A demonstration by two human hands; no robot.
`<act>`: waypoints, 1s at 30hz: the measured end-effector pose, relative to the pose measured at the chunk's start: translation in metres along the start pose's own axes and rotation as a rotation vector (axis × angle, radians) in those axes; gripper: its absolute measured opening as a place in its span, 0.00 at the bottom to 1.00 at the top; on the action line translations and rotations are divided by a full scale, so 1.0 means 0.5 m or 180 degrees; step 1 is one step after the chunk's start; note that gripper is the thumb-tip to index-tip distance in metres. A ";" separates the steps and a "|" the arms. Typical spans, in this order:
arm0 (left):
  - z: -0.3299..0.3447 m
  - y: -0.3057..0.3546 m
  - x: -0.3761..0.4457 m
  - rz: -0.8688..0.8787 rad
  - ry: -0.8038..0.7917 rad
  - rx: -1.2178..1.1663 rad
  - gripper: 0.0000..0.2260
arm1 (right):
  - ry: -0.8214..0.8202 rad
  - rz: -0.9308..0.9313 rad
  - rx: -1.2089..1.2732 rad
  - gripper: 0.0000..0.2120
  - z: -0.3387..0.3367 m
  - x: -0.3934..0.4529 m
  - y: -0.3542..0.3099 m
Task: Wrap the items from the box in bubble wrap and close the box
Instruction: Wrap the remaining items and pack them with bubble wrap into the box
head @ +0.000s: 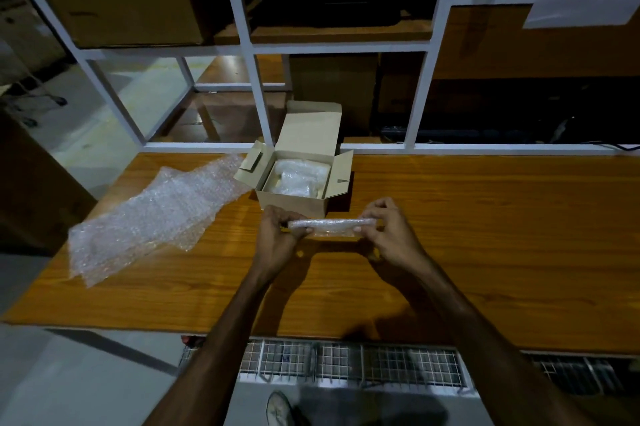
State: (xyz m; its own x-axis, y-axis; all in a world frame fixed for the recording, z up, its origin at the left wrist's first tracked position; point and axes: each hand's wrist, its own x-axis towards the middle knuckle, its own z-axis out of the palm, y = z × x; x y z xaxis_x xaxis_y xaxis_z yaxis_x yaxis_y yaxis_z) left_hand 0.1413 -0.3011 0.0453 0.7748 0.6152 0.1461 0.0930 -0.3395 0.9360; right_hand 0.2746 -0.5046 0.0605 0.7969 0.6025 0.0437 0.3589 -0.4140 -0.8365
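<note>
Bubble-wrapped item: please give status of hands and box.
Left hand and right hand grip slim bubble-wrapped item by its ends. Brown cardboard box open, wrapped things inside. Path clear.

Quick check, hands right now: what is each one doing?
Left hand: grips the left end of the bubble-wrapped item.
Right hand: grips its right end, above the table.

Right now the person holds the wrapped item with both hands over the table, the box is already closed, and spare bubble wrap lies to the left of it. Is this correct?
Not quite: the box is open, its lid and side flaps up, with a wrapped bundle inside, as the head view shows. The rest holds: the left hand and the right hand hold the wrapped item over the table, and spare bubble wrap lies to the left.
</note>
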 end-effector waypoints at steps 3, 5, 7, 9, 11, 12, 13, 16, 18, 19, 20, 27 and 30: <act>-0.033 -0.019 0.028 -0.0133 -0.0173 -0.0119 0.07 | -0.0157 -0.0100 0.0229 0.04 0.018 0.026 -0.004; -0.053 -0.024 0.045 -0.0059 -0.0397 -0.0254 0.04 | -0.0334 0.0013 0.0540 0.03 0.029 0.039 -0.016; -0.071 -0.030 0.065 -0.0007 -0.0432 -0.0263 0.05 | -0.0341 0.0015 0.0644 0.03 0.041 0.053 -0.028; -0.089 -0.035 0.090 -0.0004 -0.0387 -0.0152 0.07 | -0.0287 -0.0006 0.0718 0.04 0.056 0.071 -0.040; -0.109 -0.045 0.121 0.0044 -0.0376 -0.0035 0.05 | -0.0247 0.0066 0.0834 0.06 0.068 0.089 -0.054; -0.118 -0.049 0.139 0.0080 -0.0369 0.0035 0.04 | -0.0227 0.0069 0.0840 0.07 0.074 0.099 -0.060; -0.126 -0.052 0.158 0.0121 -0.0384 0.0082 0.04 | -0.0181 -0.0007 0.0722 0.08 0.081 0.108 -0.064; -0.147 -0.053 0.215 0.0405 -0.0328 0.0566 0.08 | -0.0066 -0.0169 0.0383 0.09 0.104 0.136 -0.083; -0.157 -0.062 0.248 0.0627 -0.0358 0.0922 0.09 | 0.0010 -0.0437 -0.0103 0.10 0.117 0.162 -0.091; -0.161 -0.066 0.261 0.0761 -0.0409 0.1091 0.08 | 0.0023 -0.0595 -0.0490 0.12 0.123 0.180 -0.091; -0.163 -0.071 0.276 0.0895 -0.0450 0.1263 0.06 | -0.0009 -0.0715 -0.0804 0.14 0.127 0.196 -0.090; -0.170 -0.102 0.327 0.1380 -0.1033 0.2020 0.08 | -0.0312 -0.0677 -0.1801 0.11 0.155 0.250 -0.085; -0.165 -0.122 0.337 0.1314 -0.1079 0.2177 0.11 | -0.0375 -0.0766 -0.2057 0.11 0.162 0.262 -0.092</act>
State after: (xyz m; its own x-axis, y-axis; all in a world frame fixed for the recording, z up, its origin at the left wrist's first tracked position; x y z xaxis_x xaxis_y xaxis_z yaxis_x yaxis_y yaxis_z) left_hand 0.2146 -0.1181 0.0392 0.9639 0.1401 0.2264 0.0346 -0.9091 0.4151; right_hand 0.3228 -0.3512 0.0605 0.6140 0.7833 0.0970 0.7651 -0.5605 -0.3170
